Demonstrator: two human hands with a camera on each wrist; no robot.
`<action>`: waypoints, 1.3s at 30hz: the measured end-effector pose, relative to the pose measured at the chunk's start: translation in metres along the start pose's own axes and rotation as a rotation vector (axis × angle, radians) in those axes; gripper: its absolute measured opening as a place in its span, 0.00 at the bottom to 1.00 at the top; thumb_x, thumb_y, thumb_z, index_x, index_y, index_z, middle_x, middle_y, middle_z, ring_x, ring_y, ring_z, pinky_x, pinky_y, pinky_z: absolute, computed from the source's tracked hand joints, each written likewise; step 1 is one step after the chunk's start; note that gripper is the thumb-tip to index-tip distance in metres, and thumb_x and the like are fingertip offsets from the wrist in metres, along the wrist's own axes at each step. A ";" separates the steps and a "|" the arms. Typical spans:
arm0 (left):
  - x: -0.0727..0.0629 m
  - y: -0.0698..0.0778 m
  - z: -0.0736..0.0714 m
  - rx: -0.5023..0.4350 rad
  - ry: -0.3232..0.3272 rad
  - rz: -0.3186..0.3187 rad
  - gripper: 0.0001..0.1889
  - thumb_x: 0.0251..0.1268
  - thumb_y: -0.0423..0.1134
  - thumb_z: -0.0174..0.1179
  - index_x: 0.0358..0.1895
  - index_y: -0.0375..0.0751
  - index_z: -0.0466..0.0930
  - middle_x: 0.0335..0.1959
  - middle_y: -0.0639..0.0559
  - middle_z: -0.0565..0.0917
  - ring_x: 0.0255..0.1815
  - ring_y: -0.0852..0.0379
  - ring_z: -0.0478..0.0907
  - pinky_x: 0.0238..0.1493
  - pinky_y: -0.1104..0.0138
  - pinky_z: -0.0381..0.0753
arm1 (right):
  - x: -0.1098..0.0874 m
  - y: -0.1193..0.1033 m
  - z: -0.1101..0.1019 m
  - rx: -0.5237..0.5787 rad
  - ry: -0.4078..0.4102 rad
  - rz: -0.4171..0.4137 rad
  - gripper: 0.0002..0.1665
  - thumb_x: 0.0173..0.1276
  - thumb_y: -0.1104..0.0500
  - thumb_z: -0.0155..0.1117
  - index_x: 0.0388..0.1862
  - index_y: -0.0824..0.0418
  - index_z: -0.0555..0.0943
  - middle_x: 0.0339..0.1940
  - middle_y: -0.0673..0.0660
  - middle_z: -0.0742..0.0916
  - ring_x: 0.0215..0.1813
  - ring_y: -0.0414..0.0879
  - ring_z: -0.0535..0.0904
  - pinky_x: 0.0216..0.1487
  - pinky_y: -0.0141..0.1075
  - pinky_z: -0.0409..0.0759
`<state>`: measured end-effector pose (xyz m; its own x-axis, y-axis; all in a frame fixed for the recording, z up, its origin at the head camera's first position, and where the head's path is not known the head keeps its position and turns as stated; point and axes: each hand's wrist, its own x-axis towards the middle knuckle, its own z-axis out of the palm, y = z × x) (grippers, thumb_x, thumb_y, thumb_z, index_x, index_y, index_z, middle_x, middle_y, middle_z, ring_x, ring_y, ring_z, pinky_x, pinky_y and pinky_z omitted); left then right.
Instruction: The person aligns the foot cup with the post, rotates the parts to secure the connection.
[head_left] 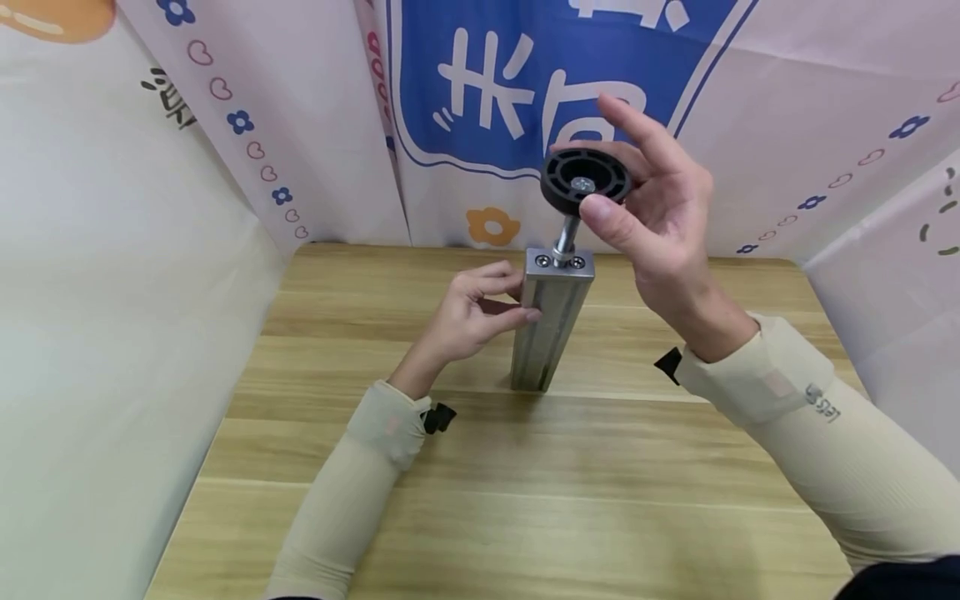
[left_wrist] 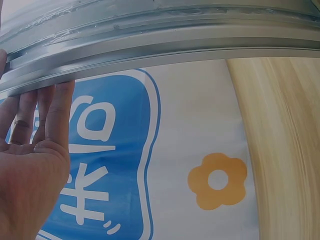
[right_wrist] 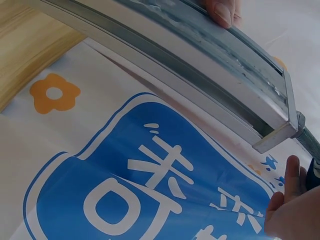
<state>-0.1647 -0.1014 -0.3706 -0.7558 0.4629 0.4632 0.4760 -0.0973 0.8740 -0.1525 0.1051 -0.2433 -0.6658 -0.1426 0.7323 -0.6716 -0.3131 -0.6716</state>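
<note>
A silver aluminium profile (head_left: 551,321) stands upright on the wooden table, with two screws in its end plate. A threaded leveling foot rises from that plate, slightly tilted, its round black base (head_left: 558,198) uppermost. My left hand (head_left: 476,312) holds the profile near its upper end, thumb on the front face and fingers at the side and behind. With my right hand (head_left: 667,208) I pinch the rim of the black base between thumb and a finger, the index finger raised. In the right wrist view, the threaded rod (right_wrist: 310,142) joins the profile's end plate (right_wrist: 280,137).
The wooden table (head_left: 600,492) runs back to a printed cloth wall (head_left: 330,167) with a blue sign and an orange flower. White cloth also hangs at the left and right sides. A small black piece (head_left: 438,418) sits at each cuff.
</note>
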 end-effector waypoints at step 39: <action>-0.002 -0.001 0.001 0.018 0.003 0.024 0.19 0.61 0.18 0.68 0.56 0.20 0.83 0.45 0.32 0.83 0.45 0.62 0.84 0.47 0.55 0.95 | 0.001 -0.002 -0.002 -0.023 -0.072 0.005 0.34 0.63 0.68 0.55 0.71 0.69 0.76 0.62 0.62 0.87 0.62 0.55 0.84 0.63 0.37 0.89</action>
<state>-0.1637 -0.1012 -0.3728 -0.7456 0.4576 0.4844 0.5021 -0.0921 0.8599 -0.1522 0.1079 -0.2414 -0.6448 -0.2111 0.7346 -0.6763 -0.2904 -0.6770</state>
